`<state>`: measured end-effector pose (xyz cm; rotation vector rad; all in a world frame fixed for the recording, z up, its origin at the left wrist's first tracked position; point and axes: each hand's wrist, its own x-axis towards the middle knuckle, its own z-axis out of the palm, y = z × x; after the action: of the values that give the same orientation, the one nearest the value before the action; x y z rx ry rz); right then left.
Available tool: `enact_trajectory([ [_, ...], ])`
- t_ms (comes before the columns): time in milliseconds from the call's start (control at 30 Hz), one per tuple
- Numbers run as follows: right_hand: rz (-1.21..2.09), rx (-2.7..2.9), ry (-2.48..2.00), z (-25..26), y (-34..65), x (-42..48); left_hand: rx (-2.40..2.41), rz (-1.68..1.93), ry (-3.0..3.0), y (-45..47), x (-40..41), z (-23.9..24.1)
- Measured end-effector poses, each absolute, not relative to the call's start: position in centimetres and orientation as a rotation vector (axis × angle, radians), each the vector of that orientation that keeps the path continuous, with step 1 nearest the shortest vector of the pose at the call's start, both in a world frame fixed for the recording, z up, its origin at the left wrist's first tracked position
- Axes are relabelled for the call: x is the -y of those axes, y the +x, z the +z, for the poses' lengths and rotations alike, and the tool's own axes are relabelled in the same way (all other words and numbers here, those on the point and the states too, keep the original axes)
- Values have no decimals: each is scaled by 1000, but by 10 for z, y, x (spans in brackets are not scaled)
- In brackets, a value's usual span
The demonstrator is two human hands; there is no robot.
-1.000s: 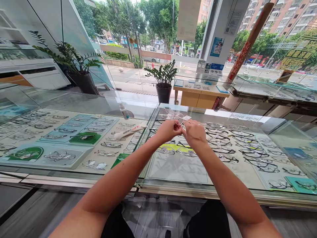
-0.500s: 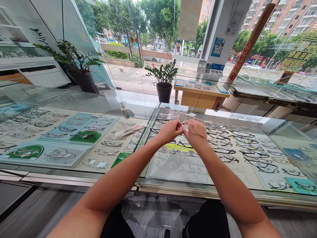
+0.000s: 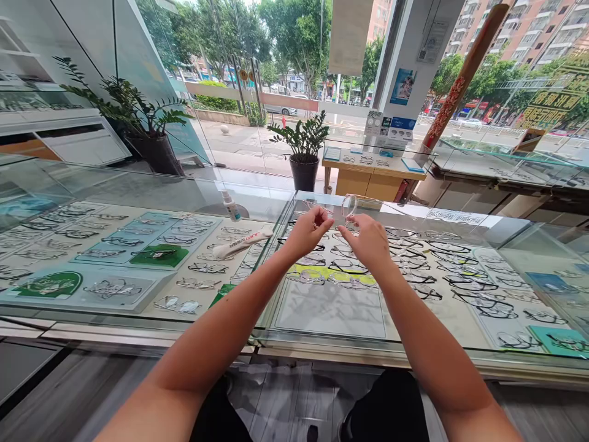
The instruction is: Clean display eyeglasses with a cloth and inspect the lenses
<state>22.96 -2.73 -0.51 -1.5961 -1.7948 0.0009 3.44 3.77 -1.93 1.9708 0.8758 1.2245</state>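
Note:
Both my hands are raised over the glass display case, a small gap between their fingertips. My right hand pinches a pair of thin-rimmed eyeglasses; a clear round lens stands above the fingers and a thin temple arm seems to reach off to the right. My left hand is closed, fingers curled and thumb pressed to them. Something small and pale shows at its fingertips, too fine to name. Beneath the hands, under the glass, lie rows of eyeglasses, some on a yellow strip.
On the left part of the counter a small spray bottle stands upright near a pale printed pouch. More eyeglasses on trays fill the case. Beyond the counter are a potted plant and a low display table.
My hands, touching at the fingertips before, have moved slightly apart. The eyeglasses have turned and now stand higher, on the right hand's side.

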Motion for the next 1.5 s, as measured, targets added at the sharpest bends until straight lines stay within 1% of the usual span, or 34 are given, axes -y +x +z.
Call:
enact_trajectory([
  [167, 143, 1740, -1506, -3, 231, 25, -808, 1253, 1948, 32, -38, -15],
  [267, 182, 1730, -1503, -3, 232, 24, -822, 1240, 2039, 31, -33, -9],
  [500, 0, 1844, -1550, -4, 231, 27, -766, 1176, 2408, 32, -25, -9],
  [833, -183, 2004, -1705, 4, 224, 33, -877, 961, 2383, 33, -26, -9],
  [1100, -176, 2094, -1813, 11, 213, 42, -992, 791, 2410, 38, -27, -11],
  [1267, -176, 2082, -1768, 7, 213, 41, -989, 825, 2366, 39, -26, -14],
  [1400, -134, 1990, -1713, -2, 219, 34, -888, 877, 2277, 40, -25, -16],
  [1500, -109, 1888, -1643, -8, 226, 30, -911, 1078, 2214, 32, -32, -10],
])
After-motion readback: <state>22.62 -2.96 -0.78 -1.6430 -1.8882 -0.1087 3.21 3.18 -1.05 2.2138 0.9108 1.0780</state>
